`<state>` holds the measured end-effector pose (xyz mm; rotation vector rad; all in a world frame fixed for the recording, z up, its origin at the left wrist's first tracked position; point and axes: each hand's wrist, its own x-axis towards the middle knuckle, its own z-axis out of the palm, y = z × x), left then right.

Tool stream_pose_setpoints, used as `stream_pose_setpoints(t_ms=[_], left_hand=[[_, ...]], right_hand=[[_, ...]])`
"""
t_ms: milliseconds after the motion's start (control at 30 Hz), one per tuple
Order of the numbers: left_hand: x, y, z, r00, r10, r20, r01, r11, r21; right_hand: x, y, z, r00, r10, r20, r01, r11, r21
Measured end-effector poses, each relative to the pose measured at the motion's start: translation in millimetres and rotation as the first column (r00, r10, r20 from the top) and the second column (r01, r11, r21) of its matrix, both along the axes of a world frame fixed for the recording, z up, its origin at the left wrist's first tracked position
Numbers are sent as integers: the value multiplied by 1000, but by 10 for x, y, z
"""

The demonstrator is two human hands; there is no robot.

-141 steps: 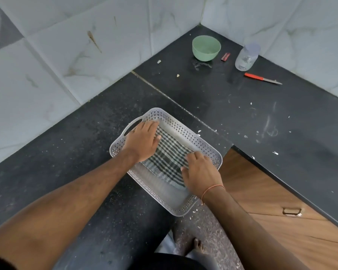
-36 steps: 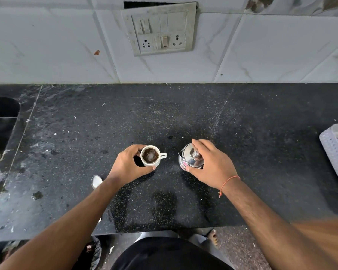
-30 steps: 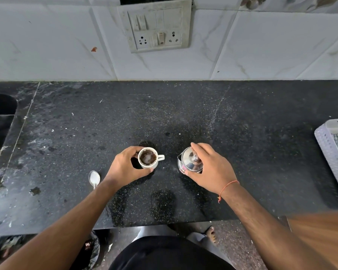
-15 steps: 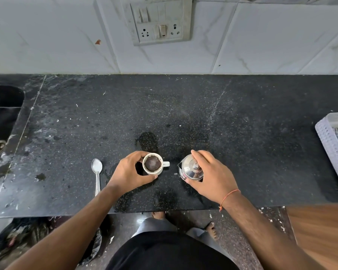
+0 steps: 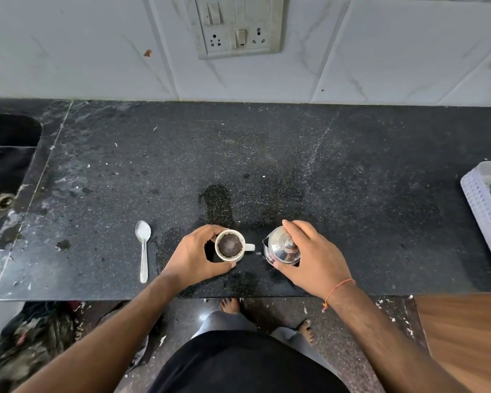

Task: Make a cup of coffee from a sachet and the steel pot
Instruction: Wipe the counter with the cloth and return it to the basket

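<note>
The white cup (image 5: 229, 247) stands upright near the front edge of the black counter (image 5: 352, 194), its small handle sticking out toward three o'clock, straight at the steel pot (image 5: 281, 249). There is dark brown liquid or powder in it, frothy at the middle. The left hand (image 5: 194, 258) is wrapped round the cup from the nine o'clock side, thumb at the near rim and fingers curled over the far side, so it is grasping the cup.

The pot sits just beside the cup at its three o'clock, a narrow gap between handle and spout. It is upright with its lid on, knob pointing up, and its little spout aims toward ten o'clock. The right hand (image 5: 315, 259) clasps the pot from the three o'clock side, fingers arched over the far rim and thumb under the near edge.

A steel spoon (image 5: 143, 249) lies flat at the cup's nine o'clock, well apart, bowl toward twelve and handle toward six. A wet patch (image 5: 217, 204) spreads at the cup's twelve o'clock. A white perforated basket (image 5: 485, 214) holding checked cloth sits far off at three o'clock, a sink (image 5: 3, 171) at ten, and a switch plate (image 5: 236, 24) on the tiled wall at twelve.
</note>
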<state>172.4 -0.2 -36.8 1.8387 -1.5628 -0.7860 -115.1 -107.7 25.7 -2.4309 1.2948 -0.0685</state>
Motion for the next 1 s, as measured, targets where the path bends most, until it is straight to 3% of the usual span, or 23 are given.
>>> stream_pose_setpoints(t_ms=[1000], left_hand=[[26, 77, -35, 1000, -5, -20, 5, 1000, -10]], right_hand=[[-42, 38, 45, 1000, -28, -4, 28, 999, 41]])
